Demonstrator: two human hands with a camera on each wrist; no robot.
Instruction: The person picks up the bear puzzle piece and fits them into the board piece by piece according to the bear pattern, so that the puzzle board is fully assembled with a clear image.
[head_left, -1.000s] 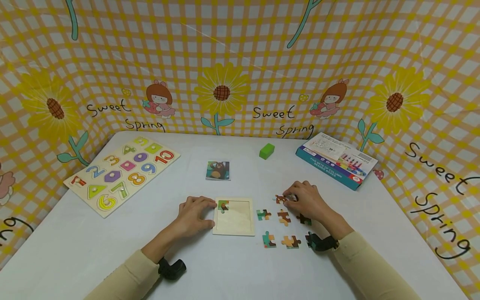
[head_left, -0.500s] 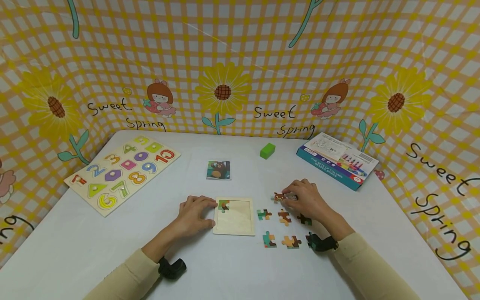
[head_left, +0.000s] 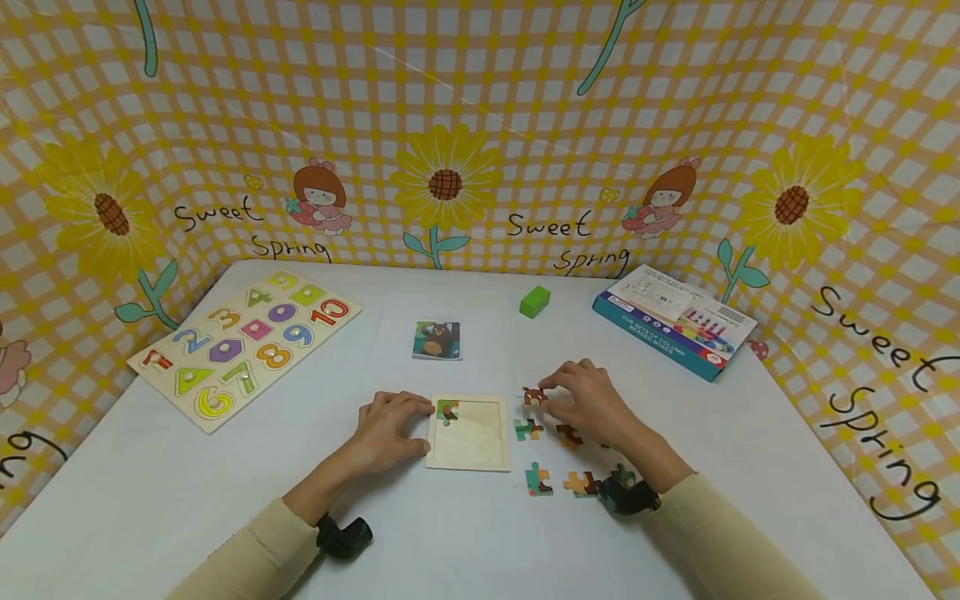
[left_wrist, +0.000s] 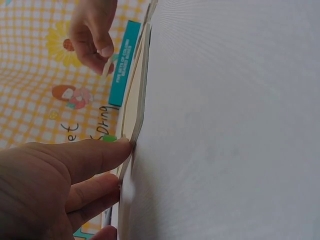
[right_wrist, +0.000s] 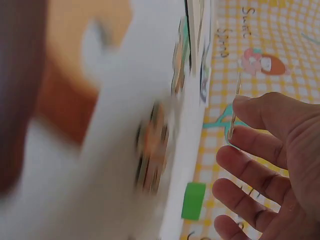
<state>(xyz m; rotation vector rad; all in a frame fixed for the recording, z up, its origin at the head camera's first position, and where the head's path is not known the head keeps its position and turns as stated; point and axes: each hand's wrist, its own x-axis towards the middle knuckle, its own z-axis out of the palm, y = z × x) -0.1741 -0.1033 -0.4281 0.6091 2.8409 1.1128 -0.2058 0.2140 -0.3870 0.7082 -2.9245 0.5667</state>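
A person's right hand (head_left: 592,404) reaches over a white table (head_left: 465,533), back of the hand upward, thumb and forefinger pinching a brown puzzle piece (head_left: 533,397); in the right wrist view the piece shows edge-on between the two fingertips, raised above the table, while the other three fingers are loosely bent and spaced apart; seen from the head, the piece hangs just beyond the right edge of a square wooden tray (head_left: 472,450), toward its far corner.

The left hand (head_left: 382,437) lies at the tray's left edge, not clenched, thumb and forefinger spread along the wood with their tips touching it; the left wrist view shows the thumb stretched straight to the rim.

A corner piece (head_left: 447,411) sits in the tray's far left corner; loose pieces (head_left: 538,479) lie to the tray's right, some partly hidden by the right hand and wrist; both forearms, in beige sleeves (head_left: 247,550), angle inward, a black camera (head_left: 345,537) at each wrist.

Beyond the tray lie a bear card (head_left: 437,341) and a green block (head_left: 535,302); a number board (head_left: 247,350) flanks the scene at left, a blue box (head_left: 675,321) at right; checked cloth (head_left: 517,100) rises behind.
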